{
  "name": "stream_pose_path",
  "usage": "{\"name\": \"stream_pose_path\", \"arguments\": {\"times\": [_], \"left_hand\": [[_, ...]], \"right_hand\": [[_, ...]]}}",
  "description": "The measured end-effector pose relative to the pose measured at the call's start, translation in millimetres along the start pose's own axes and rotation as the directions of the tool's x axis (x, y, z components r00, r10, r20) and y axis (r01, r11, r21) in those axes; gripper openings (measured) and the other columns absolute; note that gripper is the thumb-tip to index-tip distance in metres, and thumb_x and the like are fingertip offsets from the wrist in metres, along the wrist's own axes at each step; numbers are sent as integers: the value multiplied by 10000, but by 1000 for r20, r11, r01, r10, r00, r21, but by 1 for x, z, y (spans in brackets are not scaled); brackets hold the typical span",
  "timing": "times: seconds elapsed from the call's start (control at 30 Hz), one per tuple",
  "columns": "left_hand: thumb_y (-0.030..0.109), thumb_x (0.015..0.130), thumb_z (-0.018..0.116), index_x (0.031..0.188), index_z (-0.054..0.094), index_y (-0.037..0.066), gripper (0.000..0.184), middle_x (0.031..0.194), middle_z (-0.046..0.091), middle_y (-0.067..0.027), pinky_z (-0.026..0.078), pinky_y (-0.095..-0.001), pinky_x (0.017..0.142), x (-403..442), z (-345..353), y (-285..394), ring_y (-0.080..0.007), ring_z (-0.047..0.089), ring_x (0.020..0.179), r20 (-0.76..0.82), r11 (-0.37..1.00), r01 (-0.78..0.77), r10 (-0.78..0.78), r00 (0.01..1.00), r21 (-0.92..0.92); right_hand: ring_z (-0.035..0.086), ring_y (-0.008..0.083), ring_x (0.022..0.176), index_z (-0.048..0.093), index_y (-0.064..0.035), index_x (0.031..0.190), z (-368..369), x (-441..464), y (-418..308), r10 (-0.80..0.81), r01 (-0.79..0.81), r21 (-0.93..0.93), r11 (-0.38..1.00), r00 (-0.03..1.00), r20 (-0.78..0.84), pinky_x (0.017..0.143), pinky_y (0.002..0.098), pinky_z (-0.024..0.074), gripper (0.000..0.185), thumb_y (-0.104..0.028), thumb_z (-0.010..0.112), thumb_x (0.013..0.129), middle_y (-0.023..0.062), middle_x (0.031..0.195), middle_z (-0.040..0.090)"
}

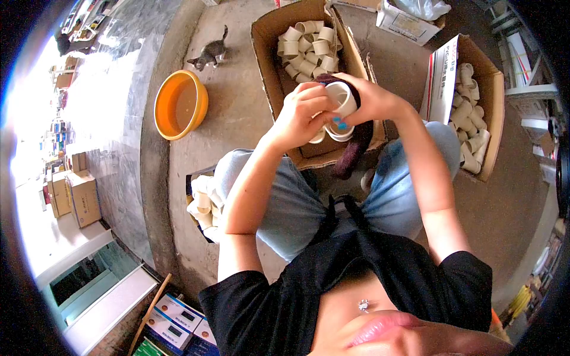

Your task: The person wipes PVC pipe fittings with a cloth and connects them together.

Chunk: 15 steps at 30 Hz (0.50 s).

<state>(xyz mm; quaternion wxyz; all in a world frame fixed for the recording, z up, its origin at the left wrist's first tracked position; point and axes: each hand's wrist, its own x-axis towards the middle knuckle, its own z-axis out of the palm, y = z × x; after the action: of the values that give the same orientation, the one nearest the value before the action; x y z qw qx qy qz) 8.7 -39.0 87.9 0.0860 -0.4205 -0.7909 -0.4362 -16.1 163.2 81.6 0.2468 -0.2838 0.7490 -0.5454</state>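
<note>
Here, the right hand [365,102] is curved half-open around a white pipe fitting [342,96], grasping it from the side, with a dark cloth [354,155] draped between hand and fitting and hanging below. The left hand [304,114] is folded, its fingers curled in against the fitting's other side — whether they grip it or merely touch it, I cannot tell. Both elbows are bent and the forearms slant inward, so the hands meet in front of the knees. The fitting is held up over the near part of an open cardboard box [261,56] — more pale fittings [309,47] lie heaped toward its far end.
</note>
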Motion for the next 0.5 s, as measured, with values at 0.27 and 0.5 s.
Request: {"name": "stream_pose_path", "arguments": {"times": [0.27, 0.5], "left_hand": [[90, 823, 573, 819, 600, -40, 133, 707, 589, -39, 415, -231, 584, -7, 19, -15, -93, 520, 642, -166, 650, 699, -757, 633, -299], [67, 823, 495, 934, 593, -42, 184, 855, 613, -100, 455, -256, 637, -8, 23, -28, -152, 574, 726, 32, 97, 442, -961, 276, -892]], "right_hand": [[383, 408, 1156, 293, 64, 1260, 50, 8, -2, -255, -15, -601, 799, 896, -362, 969, 404, 339, 703, -198, 656, 718, 284, 1234, 361], [274, 438, 1228, 297, 65, 1271, 60, 6, -4, -359, 110, -832, 543, 927, -111, 1027, 436, 259, 601, -62, 523, 729, 312, 1321, 233]]}}
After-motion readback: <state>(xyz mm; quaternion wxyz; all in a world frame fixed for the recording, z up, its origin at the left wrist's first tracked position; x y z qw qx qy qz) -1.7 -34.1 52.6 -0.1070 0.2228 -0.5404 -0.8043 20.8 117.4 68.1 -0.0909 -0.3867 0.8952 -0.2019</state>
